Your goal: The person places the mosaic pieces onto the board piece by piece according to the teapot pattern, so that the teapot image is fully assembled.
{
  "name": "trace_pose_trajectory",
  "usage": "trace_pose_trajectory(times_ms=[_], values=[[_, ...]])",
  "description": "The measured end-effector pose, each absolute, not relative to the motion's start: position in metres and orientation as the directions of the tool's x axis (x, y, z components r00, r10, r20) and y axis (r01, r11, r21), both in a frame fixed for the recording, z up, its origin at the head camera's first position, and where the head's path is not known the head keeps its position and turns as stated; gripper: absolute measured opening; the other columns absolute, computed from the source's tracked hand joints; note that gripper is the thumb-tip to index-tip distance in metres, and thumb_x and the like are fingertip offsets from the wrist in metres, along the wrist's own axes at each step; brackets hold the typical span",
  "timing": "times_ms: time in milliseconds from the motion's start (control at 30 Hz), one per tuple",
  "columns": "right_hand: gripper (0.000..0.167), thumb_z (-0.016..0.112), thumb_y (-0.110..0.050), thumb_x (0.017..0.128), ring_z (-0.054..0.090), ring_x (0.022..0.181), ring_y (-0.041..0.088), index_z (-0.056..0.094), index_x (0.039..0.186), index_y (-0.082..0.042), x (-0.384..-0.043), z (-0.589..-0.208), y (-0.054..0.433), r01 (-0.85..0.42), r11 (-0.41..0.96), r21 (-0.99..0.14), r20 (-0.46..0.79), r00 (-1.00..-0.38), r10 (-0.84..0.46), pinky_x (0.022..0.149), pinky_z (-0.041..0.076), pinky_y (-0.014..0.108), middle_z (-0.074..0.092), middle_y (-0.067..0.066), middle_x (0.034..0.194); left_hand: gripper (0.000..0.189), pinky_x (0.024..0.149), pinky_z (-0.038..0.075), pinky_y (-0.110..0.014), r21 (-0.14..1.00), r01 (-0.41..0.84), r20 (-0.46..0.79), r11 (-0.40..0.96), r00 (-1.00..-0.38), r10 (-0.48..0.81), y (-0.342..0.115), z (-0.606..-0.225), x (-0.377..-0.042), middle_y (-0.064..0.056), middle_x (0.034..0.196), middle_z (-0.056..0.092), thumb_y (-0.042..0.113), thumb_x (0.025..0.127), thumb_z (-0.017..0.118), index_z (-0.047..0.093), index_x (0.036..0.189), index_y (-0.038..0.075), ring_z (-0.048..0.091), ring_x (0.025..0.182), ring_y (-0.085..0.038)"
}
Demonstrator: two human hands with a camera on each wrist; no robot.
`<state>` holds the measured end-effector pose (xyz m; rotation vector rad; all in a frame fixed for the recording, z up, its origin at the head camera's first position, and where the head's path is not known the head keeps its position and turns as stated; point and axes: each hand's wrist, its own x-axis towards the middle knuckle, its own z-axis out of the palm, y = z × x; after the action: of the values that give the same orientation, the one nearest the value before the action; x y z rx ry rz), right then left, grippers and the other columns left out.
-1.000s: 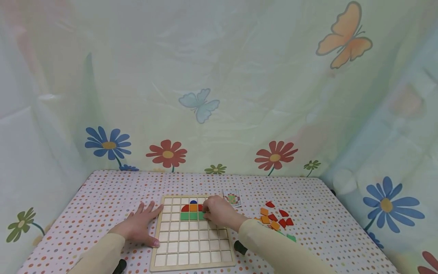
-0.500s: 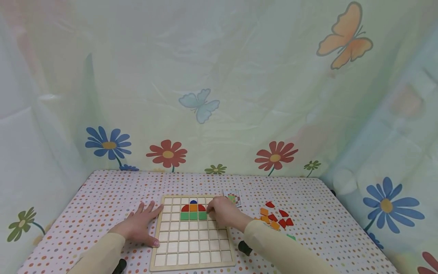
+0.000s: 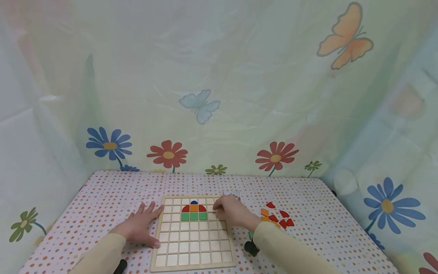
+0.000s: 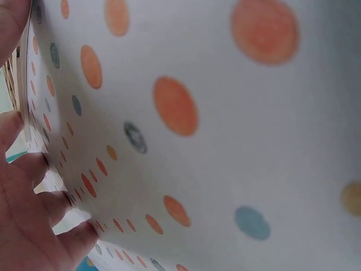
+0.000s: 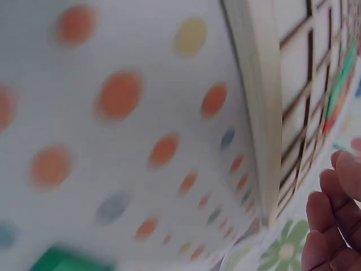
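Observation:
A square wooden grid board [image 3: 193, 247] lies on the dotted table. In its upper part sit a blue piece [image 3: 194, 202], an orange square [image 3: 193, 208] with red rounded pieces on both sides, and a row of green squares [image 3: 194, 216]. My left hand [image 3: 138, 225] rests with fingers spread at the board's left edge, thumb and index finger touching the frame. Over the board's upper right side hovers my right hand [image 3: 234, 212], fingers loosely bent; the right wrist view shows these fingers [image 5: 333, 217] beside the board's frame with no piece seen between them.
Loose red pieces [image 3: 284, 214] and orange pieces [image 3: 265, 212] lie right of the board, partly hidden by the right sleeve [image 3: 284, 243]. A picture card [image 3: 236, 193] behind the board is mostly covered by the right hand. A flowered curtain [image 3: 219, 133] stands behind the table.
My right hand has drawn away to the right from the red and green pieces, uncovering the right ends of both rows. It now covers more of the card. The left hand stays put.

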<state>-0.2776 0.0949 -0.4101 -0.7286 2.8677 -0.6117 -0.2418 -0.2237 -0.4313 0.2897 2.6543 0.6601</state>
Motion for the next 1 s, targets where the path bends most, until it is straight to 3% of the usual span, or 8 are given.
trace_pose_trajectory(times_ms=[300, 533, 1000], values=[[0.011, 0.07, -0.006, 0.095, 0.059, 0.085, 0.01, 0.076, 0.104, -0.008, -0.269, -0.405, 0.17, -0.298, 0.834, -0.465, 0.015, -0.944, -0.329, 0.073, 0.053, 0.029, 0.069, 0.0, 0.093, 0.116, 0.117, 0.007, -0.079, 0.484, 0.086, -0.348, 0.871, -0.894, 0.282, -0.223, -0.428, -0.244, -0.031, 0.168, 0.011, 0.042, 0.069, 0.092, 0.03, 0.162, 0.01, -0.001, 0.152, -0.06], [0.015, 0.072, -0.004, 0.093, 0.061, 0.088, 0.011, 0.076, 0.106, -0.01, -0.259, -0.407, 0.214, -0.184, 0.843, -0.506, -0.027, -0.973, -0.229, 0.077, 0.056, 0.032, 0.071, -0.001, 0.099, 0.112, 0.115, 0.009, -0.081, 0.471, 0.099, -0.337, 0.877, -0.898, 0.282, -0.222, -0.428, -0.241, -0.035, 0.166, 0.014, 0.035, 0.07, 0.093, 0.032, 0.16, 0.008, 0.001, 0.15, -0.064], [0.015, 0.072, -0.003, 0.093, 0.06, 0.086, 0.012, 0.075, 0.107, -0.009, -0.248, -0.412, 0.245, -0.158, 0.823, -0.545, -0.006, -0.981, -0.193, 0.069, 0.054, 0.025, 0.07, -0.002, 0.096, 0.115, 0.113, 0.011, -0.083, 0.481, 0.14, -0.312, 0.865, -0.895, 0.318, -0.226, -0.431, -0.242, -0.035, 0.165, 0.014, 0.04, 0.07, 0.092, 0.03, 0.161, 0.006, 0.002, 0.149, -0.065]])
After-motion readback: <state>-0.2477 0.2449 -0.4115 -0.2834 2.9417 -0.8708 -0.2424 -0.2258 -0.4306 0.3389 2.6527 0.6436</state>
